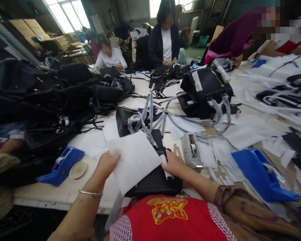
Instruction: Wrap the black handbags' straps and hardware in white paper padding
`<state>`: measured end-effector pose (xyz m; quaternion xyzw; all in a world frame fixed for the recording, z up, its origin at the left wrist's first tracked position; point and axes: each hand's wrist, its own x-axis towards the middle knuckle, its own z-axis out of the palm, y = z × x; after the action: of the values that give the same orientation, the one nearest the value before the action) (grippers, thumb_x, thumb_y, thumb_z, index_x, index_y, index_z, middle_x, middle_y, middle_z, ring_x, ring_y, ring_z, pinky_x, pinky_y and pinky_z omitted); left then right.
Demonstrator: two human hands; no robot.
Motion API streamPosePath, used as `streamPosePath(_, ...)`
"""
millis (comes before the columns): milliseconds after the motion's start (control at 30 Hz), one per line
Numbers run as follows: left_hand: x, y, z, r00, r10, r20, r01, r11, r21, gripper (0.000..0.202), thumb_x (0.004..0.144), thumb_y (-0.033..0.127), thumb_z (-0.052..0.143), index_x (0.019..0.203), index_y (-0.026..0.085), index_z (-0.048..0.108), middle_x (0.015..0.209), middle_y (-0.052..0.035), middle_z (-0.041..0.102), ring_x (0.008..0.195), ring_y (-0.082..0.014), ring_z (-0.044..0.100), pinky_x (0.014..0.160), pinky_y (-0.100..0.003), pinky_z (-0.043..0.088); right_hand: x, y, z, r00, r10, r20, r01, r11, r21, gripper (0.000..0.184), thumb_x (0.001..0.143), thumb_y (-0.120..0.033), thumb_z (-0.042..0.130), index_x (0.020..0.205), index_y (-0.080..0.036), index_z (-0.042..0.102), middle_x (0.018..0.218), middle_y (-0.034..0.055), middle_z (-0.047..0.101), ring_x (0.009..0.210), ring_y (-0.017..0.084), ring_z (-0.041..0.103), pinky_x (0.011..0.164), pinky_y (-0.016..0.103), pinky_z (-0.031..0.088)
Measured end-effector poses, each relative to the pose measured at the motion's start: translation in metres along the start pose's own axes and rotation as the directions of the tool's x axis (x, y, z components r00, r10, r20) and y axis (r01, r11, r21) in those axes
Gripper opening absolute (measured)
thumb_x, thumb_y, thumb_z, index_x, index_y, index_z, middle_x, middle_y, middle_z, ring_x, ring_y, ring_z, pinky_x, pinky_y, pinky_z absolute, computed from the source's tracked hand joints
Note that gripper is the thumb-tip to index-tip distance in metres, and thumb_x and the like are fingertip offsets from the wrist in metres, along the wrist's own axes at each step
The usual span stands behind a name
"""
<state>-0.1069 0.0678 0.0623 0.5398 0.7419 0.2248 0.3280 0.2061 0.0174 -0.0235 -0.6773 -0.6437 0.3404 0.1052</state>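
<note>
My left hand (pixel 110 164) pinches the left edge of a white foam sheet (pixel 135 160), held up over a black handbag (pixel 155 182). My right hand (pixel 173 163) is closed at the bag's upper right side, on a strap end wrapped in white foam (pixel 166 167). The bag lies at the table's front edge against my red apron, partly covered by the sheet. Just beyond it sits a smaller black bag (pixel 124 120) whose handles (pixel 146 117) are wrapped in clear plastic.
Blue tape dispensers stand left (pixel 62 164) and right (pixel 261 174), with a grey tape dispenser (pixel 190 150) near my right hand. A round dish (pixel 78 170) lies left. Black bags (pixel 40 90) pile up at left; another bag (pixel 205 90) stands behind. Several people work around the table.
</note>
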Motion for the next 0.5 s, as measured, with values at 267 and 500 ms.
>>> streamPosePath(267,-0.018,0.025,0.010,0.939,0.307,-0.157,-0.233,0.900,0.370,0.031,0.081,0.032,0.056,0.103,0.015,0.070,0.101,-0.0115,0.074,0.103,-0.0282,0.068,0.089,-0.033,0.053,-0.007,-0.004,0.000,0.995,0.070,0.076,-0.066,0.996,-0.060,0.079,0.073,-0.046,0.065,0.141,-0.015,0.038,0.105,0.0160,0.068,0.094,0.032,0.065,0.075,0.038,0.046)
streamPosePath(500,0.001,0.017,0.016,0.977,0.210,-0.043,-0.195,0.955,0.222,0.034,0.080,0.035,0.056,0.100,0.012,0.072,0.097,-0.0123,0.075,0.097,-0.0291,0.069,0.084,-0.035,0.055,-0.030,0.010,0.007,0.993,0.102,-0.064,-0.082,0.961,0.264,0.067,0.077,-0.035,0.063,0.137,-0.010,0.043,0.094,0.0104,0.070,0.086,0.024,0.066,0.076,0.033,0.049)
